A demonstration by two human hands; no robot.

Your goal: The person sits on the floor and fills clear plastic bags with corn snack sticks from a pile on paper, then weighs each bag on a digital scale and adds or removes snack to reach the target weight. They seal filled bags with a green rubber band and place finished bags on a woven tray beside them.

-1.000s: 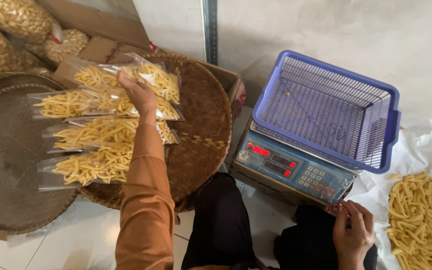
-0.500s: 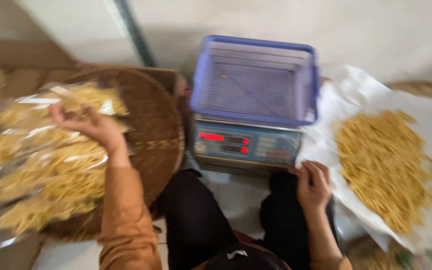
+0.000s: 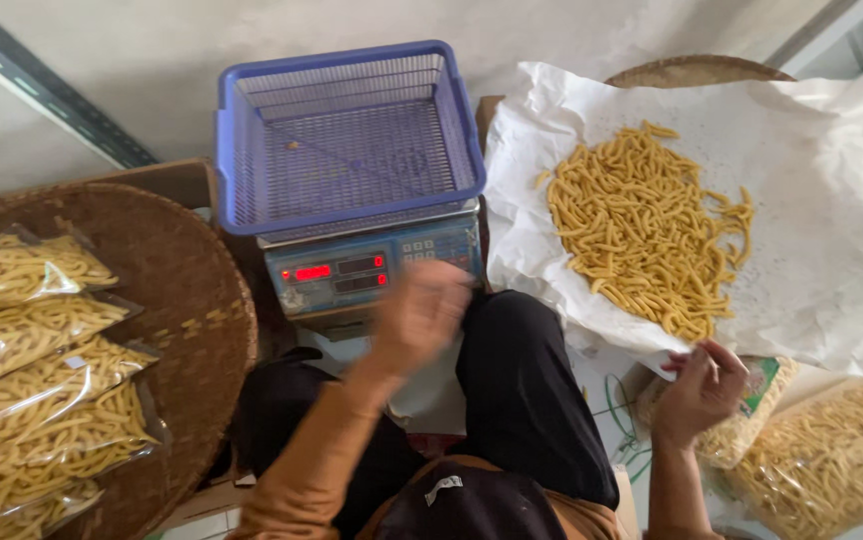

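My left hand (image 3: 420, 315) is blurred in front of the digital scale (image 3: 367, 272), fingers loose and holding nothing. An empty blue plastic basket (image 3: 347, 135) sits on top of the scale. My right hand (image 3: 702, 385) is low at the right, by the edge of the white paper (image 3: 832, 250), its fingers curled; what it grips is unclear. A heap of yellow snack sticks (image 3: 647, 230) lies on the paper. Several clear bags filled with sticks (image 3: 37, 370) lie on the round woven tray (image 3: 187, 290) at the left.
A large clear bag of snack sticks (image 3: 832, 460) and a smaller printed packet (image 3: 752, 410) lie at the lower right. Another woven tray (image 3: 697, 70) shows under the paper at the back. My knees in black trousers (image 3: 527, 390) are below the scale.
My left hand has come off the bags on the woven tray and swung right to the front of the scale. The view has turned right onto the paper with loose sticks.
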